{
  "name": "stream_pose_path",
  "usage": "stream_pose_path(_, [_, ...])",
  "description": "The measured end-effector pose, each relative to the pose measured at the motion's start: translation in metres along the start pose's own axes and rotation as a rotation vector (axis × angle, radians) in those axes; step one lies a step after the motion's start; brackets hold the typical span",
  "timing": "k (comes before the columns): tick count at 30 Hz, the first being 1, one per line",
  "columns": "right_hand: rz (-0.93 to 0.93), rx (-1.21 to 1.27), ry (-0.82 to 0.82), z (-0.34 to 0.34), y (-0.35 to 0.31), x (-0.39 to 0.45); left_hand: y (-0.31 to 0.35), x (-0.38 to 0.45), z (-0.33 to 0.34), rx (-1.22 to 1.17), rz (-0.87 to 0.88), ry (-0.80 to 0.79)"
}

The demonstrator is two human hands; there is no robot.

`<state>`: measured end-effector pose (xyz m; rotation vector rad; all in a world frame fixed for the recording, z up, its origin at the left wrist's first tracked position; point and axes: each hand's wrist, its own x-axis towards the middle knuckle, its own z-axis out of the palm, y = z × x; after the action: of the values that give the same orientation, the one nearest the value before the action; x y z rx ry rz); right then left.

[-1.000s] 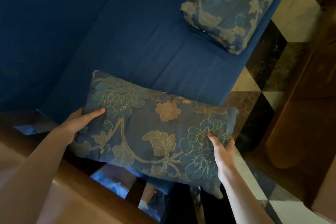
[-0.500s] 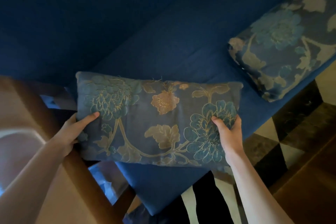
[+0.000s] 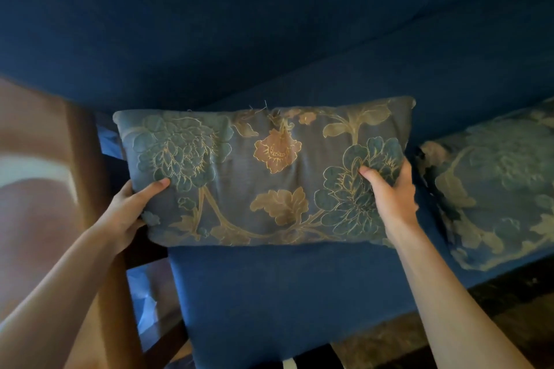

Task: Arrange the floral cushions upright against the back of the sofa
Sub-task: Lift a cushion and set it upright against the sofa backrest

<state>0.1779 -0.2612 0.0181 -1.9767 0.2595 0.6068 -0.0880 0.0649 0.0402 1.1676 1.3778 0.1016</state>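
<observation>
A rectangular blue floral cushion [image 3: 263, 171] is held upright over the blue sofa seat [image 3: 284, 293], its face toward me. My left hand [image 3: 132, 207] grips its lower left edge, thumb on the front. My right hand [image 3: 392, 195] grips its right end, thumb pressed into a teal flower. The cushion's top edge is near the dark blue sofa back [image 3: 239, 24]; I cannot tell whether it touches. A second floral cushion [image 3: 494, 189] lies flat on the seat at the right.
A wooden armrest [image 3: 87, 159] of the sofa stands at the left, close to my left hand. Dark patterned floor [image 3: 509, 308] shows at the lower right below the seat's front edge.
Both hands have lifted the cushion from the seat's front edge up and back toward the sofa back, tilting it upright. My view has swung so the second cushion now sits at the right.
</observation>
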Motion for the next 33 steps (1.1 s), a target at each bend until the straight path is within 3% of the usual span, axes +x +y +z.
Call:
stream_pose_path(4, [-0.055,-0.101,-0.018,0.012,-0.03,0.025,-0.001,0.008,0.002,-0.103,0.025,0.042])
stream_pose_path(16, [-0.318,-0.02,-0.295,0.074,-0.101,0.103,0.011,0.043,-0.003,-0.209,0.089,0.215])
stream_pose_path(24, [-0.307,-0.069,-0.372,0.111,-0.112,0.131,0.015,0.069,-0.004,-0.256,0.088,0.246])
stream_pose_path(33, [-0.295,-0.064,-0.349,0.123,-0.104,0.151,0.018,0.102,-0.004,-0.304,0.146,0.264])
